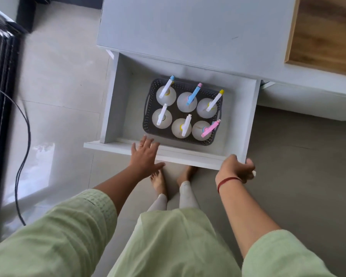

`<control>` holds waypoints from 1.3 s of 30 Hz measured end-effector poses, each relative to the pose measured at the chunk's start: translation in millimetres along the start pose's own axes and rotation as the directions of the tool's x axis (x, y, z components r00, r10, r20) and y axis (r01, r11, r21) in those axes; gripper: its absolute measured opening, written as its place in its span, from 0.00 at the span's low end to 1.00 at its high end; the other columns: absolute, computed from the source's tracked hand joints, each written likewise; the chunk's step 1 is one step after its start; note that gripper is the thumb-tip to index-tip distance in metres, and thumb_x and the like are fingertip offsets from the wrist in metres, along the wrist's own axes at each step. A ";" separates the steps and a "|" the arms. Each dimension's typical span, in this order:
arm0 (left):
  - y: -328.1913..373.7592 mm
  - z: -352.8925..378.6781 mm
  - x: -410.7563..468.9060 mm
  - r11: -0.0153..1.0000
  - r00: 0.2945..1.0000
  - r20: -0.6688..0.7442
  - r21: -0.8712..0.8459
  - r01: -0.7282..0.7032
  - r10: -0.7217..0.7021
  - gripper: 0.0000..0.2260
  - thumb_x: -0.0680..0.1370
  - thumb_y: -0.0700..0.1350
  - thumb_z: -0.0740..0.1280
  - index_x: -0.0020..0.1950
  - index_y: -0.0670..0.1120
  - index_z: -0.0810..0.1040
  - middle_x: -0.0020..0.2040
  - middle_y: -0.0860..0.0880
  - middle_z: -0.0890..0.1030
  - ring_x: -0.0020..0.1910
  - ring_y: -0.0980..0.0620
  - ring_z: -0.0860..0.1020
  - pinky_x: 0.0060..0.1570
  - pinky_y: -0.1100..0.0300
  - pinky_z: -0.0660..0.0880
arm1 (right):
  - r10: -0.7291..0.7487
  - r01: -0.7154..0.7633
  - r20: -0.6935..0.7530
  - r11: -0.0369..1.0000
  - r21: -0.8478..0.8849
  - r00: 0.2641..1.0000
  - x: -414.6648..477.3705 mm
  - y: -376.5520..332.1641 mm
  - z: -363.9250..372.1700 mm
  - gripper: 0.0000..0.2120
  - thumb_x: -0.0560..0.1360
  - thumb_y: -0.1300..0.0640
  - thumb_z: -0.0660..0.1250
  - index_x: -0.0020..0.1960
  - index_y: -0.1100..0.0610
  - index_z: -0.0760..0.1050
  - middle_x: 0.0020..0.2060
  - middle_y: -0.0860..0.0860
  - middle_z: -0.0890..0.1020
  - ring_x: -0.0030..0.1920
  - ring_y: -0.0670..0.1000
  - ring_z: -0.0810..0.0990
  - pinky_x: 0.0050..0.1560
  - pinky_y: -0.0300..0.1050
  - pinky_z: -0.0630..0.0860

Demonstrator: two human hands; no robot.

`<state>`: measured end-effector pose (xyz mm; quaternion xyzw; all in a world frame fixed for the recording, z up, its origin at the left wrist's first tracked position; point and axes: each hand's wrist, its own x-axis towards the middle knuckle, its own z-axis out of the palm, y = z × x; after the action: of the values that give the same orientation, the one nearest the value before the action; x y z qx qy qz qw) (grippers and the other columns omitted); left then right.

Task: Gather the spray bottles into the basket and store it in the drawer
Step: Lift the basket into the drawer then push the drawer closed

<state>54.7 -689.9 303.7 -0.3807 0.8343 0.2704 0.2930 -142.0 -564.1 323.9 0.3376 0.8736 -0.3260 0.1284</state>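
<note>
A dark grey perforated basket [215,139] sits inside the pulled-out white drawer [240,108]. Several white spray bottles [186,101] stand upright in it, with blue, pink, yellow and white nozzles. My left hand [145,154] lies flat with fingers spread on the drawer's front panel [188,157], left of its middle. My right hand [237,167] curls over the front panel's right corner and grips it. Neither hand touches the basket.
The drawer projects from a white cabinet [188,33] with a wooden-lined compartment [328,35] at the top right. My bare feet [158,181] stand on grey floor tiles just below the drawer front. A black cable [23,156] and a dark door frame [2,96] run along the left.
</note>
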 end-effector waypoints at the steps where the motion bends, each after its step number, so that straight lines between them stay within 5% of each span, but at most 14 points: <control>1: -1.8 3.6 -1.2 0.998 0.998 -0.021 -0.021 0.054 -0.055 0.33 0.74 0.59 0.66 0.74 0.49 0.59 0.78 0.46 0.57 0.79 0.43 0.48 0.73 0.37 0.50 | 0.104 -0.104 0.013 0.994 0.033 0.994 -4.3 6.5 -2.6 0.27 0.71 0.60 0.62 0.70 0.56 0.63 0.69 0.59 0.64 0.65 0.62 0.69 0.63 0.51 0.67; 5: -6.3 12.0 4.9 0.997 0.996 -0.048 -0.001 0.077 -0.077 0.25 0.78 0.51 0.64 0.73 0.49 0.61 0.76 0.45 0.61 0.78 0.43 0.51 0.72 0.34 0.49 | 0.377 -0.411 0.255 0.907 0.095 0.890 -11.9 19.2 2.9 0.30 0.74 0.56 0.62 0.74 0.59 0.56 0.73 0.58 0.63 0.69 0.60 0.68 0.68 0.55 0.66; 10: -21.0 12.8 12.2 0.996 0.998 0.054 0.078 -0.033 0.028 0.18 0.79 0.53 0.60 0.69 0.50 0.67 0.67 0.46 0.74 0.68 0.44 0.71 0.69 0.40 0.62 | 0.473 -0.617 0.505 0.770 0.163 0.722 -7.7 6.5 19.1 0.23 0.76 0.53 0.61 0.69 0.55 0.64 0.68 0.51 0.71 0.62 0.53 0.72 0.63 0.48 0.69; 14: -30.5 10.5 11.6 0.970 0.989 0.041 0.197 -0.145 0.140 0.16 0.80 0.48 0.61 0.67 0.50 0.69 0.64 0.47 0.76 0.61 0.44 0.76 0.58 0.47 0.71 | 0.483 -0.685 0.590 0.708 0.171 0.647 -2.3 1.7 18.1 0.09 0.78 0.53 0.56 0.49 0.55 0.73 0.67 0.51 0.74 0.64 0.52 0.74 0.64 0.46 0.68; 16: -30.9 10.6 12.1 0.949 0.986 0.038 0.268 -0.166 0.161 0.14 0.80 0.46 0.60 0.66 0.50 0.68 0.62 0.47 0.76 0.58 0.43 0.78 0.56 0.47 0.72 | 0.486 -0.703 0.600 0.686 0.190 0.636 -1.6 -1.4 17.3 0.13 0.78 0.53 0.54 0.56 0.54 0.74 0.67 0.52 0.74 0.67 0.54 0.72 0.68 0.49 0.66; 21: -28.2 5.9 19.7 0.941 0.991 0.070 0.312 -0.129 0.113 0.15 0.81 0.42 0.58 0.67 0.52 0.68 0.64 0.49 0.77 0.62 0.44 0.77 0.70 0.40 0.60 | 0.529 -0.738 0.578 0.642 0.206 0.622 3.3 -11.5 23.1 0.17 0.78 0.57 0.50 0.60 0.56 0.73 0.65 0.50 0.76 0.65 0.54 0.74 0.65 0.48 0.70; 25: -27.7 -5.0 33.6 0.946 0.990 0.000 0.296 -0.135 0.141 0.15 0.81 0.41 0.58 0.67 0.52 0.69 0.63 0.51 0.78 0.63 0.46 0.76 0.67 0.45 0.65 | 0.551 -0.722 0.521 0.660 0.208 0.653 5.2 -21.5 29.7 0.20 0.80 0.60 0.46 0.68 0.58 0.67 0.70 0.52 0.70 0.69 0.54 0.68 0.70 0.52 0.66; 29: -22.1 -20.7 56.2 0.983 0.991 -0.110 0.174 -0.060 0.080 0.17 0.81 0.44 0.60 0.70 0.52 0.69 0.67 0.50 0.76 0.69 0.47 0.71 0.71 0.46 0.61 | 0.486 -0.680 0.543 0.693 0.238 0.685 18.1 -35.8 40.5 0.18 0.81 0.62 0.46 0.65 0.63 0.69 0.70 0.56 0.70 0.69 0.55 0.70 0.69 0.52 0.68; 32: -15.6 -29.0 67.5 0.988 0.950 -0.276 -0.073 0.135 -0.149 0.24 0.77 0.49 0.66 0.73 0.51 0.66 0.76 0.45 0.62 0.78 0.45 0.54 0.75 0.44 0.46 | 0.459 -0.656 0.553 0.720 0.227 0.696 26.2 -49.6 51.2 0.20 0.82 0.61 0.46 0.72 0.62 0.63 0.71 0.57 0.67 0.71 0.55 0.68 0.69 0.54 0.68; 36: 3.6 -34.1 77.8 0.792 0.798 -0.296 -0.512 0.331 -0.525 0.42 0.73 0.50 0.71 0.79 0.49 0.47 0.79 0.43 0.40 0.78 0.43 0.40 0.75 0.46 0.43 | 0.417 -0.634 0.580 0.737 0.234 0.700 31.1 -71.6 67.2 0.20 0.81 0.62 0.46 0.70 0.62 0.64 0.71 0.58 0.67 0.71 0.56 0.67 0.69 0.55 0.68; 39: 21.6 -45.2 88.2 0.287 0.679 -0.009 -0.910 0.298 -0.734 0.43 0.75 0.45 0.68 0.78 0.47 0.41 0.79 0.46 0.40 0.79 0.45 0.48 0.75 0.51 0.53 | 0.394 -0.616 0.610 0.761 0.203 0.687 35.6 -84.8 77.5 0.18 0.82 0.62 0.45 0.69 0.63 0.63 0.72 0.59 0.66 0.71 0.57 0.66 0.71 0.54 0.65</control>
<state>-22.8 -750.3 278.1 -0.7772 0.4469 0.4395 -0.0555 -225.1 -644.4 290.4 0.4842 0.5870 -0.5248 0.3816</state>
